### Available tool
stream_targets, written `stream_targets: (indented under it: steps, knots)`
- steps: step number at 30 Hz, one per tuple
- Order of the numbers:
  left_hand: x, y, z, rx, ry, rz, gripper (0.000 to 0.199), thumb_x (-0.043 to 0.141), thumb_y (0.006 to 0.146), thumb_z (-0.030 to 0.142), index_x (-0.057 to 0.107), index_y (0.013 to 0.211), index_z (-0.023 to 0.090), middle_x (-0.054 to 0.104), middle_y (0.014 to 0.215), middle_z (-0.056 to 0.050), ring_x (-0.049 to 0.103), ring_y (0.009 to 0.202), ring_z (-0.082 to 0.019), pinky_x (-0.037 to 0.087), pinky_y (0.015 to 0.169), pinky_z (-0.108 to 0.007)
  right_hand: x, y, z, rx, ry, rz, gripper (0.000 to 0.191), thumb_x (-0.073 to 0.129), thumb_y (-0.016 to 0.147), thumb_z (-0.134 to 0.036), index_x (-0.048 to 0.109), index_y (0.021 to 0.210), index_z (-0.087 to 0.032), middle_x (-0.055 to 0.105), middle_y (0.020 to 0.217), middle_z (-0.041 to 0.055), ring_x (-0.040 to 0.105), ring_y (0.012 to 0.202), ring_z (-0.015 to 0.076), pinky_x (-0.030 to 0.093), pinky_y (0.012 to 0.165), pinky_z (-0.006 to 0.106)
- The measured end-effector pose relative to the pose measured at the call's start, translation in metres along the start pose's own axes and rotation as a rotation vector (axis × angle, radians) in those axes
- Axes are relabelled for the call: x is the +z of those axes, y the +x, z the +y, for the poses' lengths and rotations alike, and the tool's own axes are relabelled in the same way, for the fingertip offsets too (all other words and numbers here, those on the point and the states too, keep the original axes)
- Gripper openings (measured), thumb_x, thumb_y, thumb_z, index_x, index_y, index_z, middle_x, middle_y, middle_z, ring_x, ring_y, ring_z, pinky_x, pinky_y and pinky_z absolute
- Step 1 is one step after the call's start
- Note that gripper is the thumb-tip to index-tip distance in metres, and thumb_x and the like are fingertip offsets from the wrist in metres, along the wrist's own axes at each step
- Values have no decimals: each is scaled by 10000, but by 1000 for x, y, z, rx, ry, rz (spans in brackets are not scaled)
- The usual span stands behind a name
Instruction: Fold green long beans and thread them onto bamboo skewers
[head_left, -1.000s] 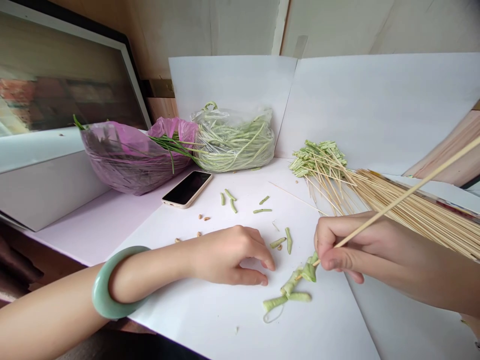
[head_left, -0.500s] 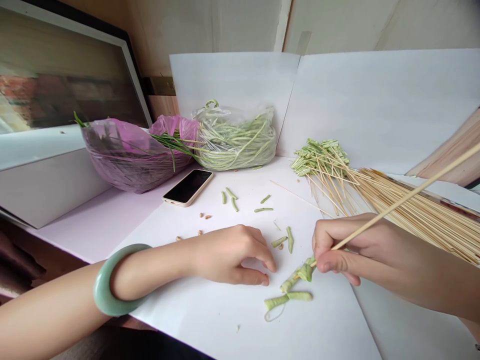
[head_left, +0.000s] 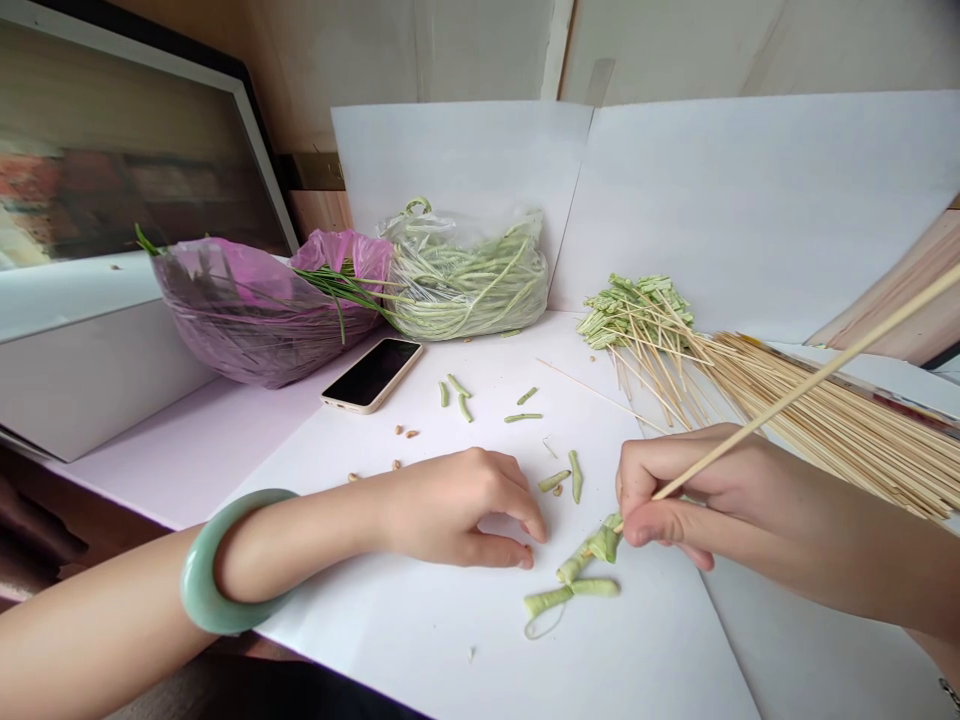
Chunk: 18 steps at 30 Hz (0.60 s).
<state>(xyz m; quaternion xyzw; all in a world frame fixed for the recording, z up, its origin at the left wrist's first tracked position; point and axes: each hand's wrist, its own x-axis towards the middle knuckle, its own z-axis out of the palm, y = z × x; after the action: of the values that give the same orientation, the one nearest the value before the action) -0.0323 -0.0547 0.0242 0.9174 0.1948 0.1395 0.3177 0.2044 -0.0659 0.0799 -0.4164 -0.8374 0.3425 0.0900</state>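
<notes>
My right hand [head_left: 697, 500] pinches a thin wooden skewer [head_left: 817, 375] near its lower end. Folded green bean pieces [head_left: 574, 565] are threaded on the skewer's tip and touch the white paper. Another bean length [head_left: 547, 600] lies at their lower end, with a thin loop of fibre beside it. My left hand [head_left: 469, 508], with a green bangle [head_left: 202, 575] on the wrist, rests on the paper left of the beans. Its thumb and fingers are apart, and nothing shows between them.
Behind stand a purple bag [head_left: 255, 320] and a clear bag of long beans [head_left: 472, 275]. A phone [head_left: 373, 375] lies before them. Bean-loaded skewers [head_left: 637, 315] and bare skewers [head_left: 832, 420] lie at the right. Bean scraps [head_left: 576, 477] are scattered mid-table.
The whole view has shifted slightly, moving everything a little to the left in the picture. Both hands keep nearly the same pose, and my right hand still holds the skewer.
</notes>
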Motion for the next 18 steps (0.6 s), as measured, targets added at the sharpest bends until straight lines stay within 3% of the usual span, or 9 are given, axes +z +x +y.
stream_targets:
  steps: [18]
  knots:
    - [-1,2,2,-7,-7,0,140,658,824,165,703,949,119,721,862,-99,596,825,-191,473,767,-281,4,3,-2,55,43,-69,331,546,885,-418,472,641,-206,411,534,-57,388,516,102,263,478,236]
